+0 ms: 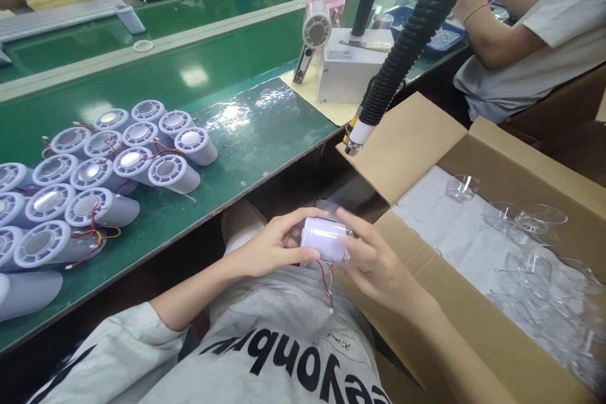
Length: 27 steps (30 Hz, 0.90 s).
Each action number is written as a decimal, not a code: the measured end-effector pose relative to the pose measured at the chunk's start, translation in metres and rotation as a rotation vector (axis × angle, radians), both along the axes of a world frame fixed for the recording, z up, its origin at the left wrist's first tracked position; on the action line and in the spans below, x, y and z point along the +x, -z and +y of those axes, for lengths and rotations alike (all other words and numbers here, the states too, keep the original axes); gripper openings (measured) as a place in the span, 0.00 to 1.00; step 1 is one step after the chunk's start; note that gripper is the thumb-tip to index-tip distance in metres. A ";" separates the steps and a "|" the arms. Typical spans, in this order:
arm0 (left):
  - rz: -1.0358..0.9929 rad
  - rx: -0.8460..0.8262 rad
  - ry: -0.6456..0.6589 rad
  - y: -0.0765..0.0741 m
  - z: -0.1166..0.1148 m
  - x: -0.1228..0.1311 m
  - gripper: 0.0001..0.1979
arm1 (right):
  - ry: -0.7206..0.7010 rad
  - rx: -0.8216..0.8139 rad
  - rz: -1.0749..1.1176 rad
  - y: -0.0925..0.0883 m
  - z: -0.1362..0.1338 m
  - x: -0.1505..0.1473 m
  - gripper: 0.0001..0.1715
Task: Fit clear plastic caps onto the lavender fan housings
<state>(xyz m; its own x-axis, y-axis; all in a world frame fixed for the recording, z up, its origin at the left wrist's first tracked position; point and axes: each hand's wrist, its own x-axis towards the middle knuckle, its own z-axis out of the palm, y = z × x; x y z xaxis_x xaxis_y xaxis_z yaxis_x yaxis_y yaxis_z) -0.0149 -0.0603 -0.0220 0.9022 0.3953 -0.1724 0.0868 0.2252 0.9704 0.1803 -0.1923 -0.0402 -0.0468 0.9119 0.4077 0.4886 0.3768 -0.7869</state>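
In front of my shirt, my left hand (284, 238) wraps its thumb and fingers round a small lavender plastic cylinder (322, 240) lying on its side. Red, yellow and dark wires (326, 287) with a small connector dangle below it. Slightly blurred, my right hand (376, 259) closes its fingers at the cylinder's right end, where a clear plastic piece (349, 243) shows at the rim. Part of that piece is hidden by the fingers. Several similar lavender cylinders (175, 173) with ribbed round ends and wires stand on the green bench to the left.
An open cardboard box (416, 284) at right holds several clear plastic parts (530, 278). A black corrugated hose (407, 44) hangs over its near corner. Behind are a grey metal box (348, 72), a pink fan (317, 25) and a green conveyor (199, 57). Co-workers sit beside and opposite.
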 end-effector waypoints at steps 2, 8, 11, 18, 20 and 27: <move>-0.007 0.004 0.032 0.000 0.002 0.000 0.31 | -0.042 -0.047 0.000 -0.001 -0.002 0.002 0.31; -0.074 -0.001 0.149 -0.003 0.006 -0.002 0.37 | -0.022 -0.434 0.562 -0.010 -0.003 0.000 0.25; -0.027 -0.092 0.149 0.001 0.005 -0.003 0.39 | -0.011 -0.470 0.561 -0.012 -0.003 0.000 0.24; 0.071 -0.215 0.107 0.025 -0.004 0.002 0.38 | 0.024 -0.544 0.483 -0.004 -0.001 -0.007 0.36; 0.163 -0.189 0.063 0.013 0.007 0.005 0.32 | 0.103 -0.541 0.297 0.000 0.007 0.013 0.37; 0.641 1.024 -0.578 -0.109 0.170 0.019 0.32 | 1.000 -0.521 -0.202 -0.017 0.020 0.182 0.25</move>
